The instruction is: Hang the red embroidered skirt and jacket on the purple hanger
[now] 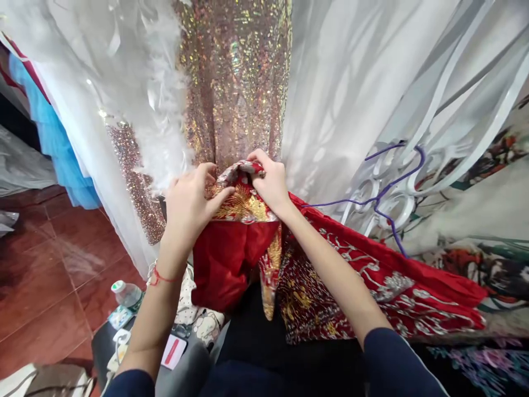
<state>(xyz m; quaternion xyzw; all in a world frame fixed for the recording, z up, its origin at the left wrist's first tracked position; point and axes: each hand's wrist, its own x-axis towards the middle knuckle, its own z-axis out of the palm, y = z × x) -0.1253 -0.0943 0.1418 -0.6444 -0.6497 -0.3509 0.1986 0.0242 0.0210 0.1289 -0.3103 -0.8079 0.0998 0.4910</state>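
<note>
Hands meet at the top edge of a red embroidered garment [243, 242], which hangs in front of the person's lap and spreads to the right over a patterned cloth [475, 231]. The left hand [190, 201] pinches the gold-stitched fabric near its upper fold, thumb pressed on the embroidery, while the right hand [270, 179] is clenched around the bunched top of the same piece, just beside the left. Behind them hang a sequined dress [235, 82] and white gowns [355, 82]; a purple hanger [382, 193] lies near, to the right. By my judgement the step in hand is gathering or fastening the garment's top edge. The next move seems to call for a steady two-handed grip, keeping the slippery fabric from sliding off the lap.
</note>
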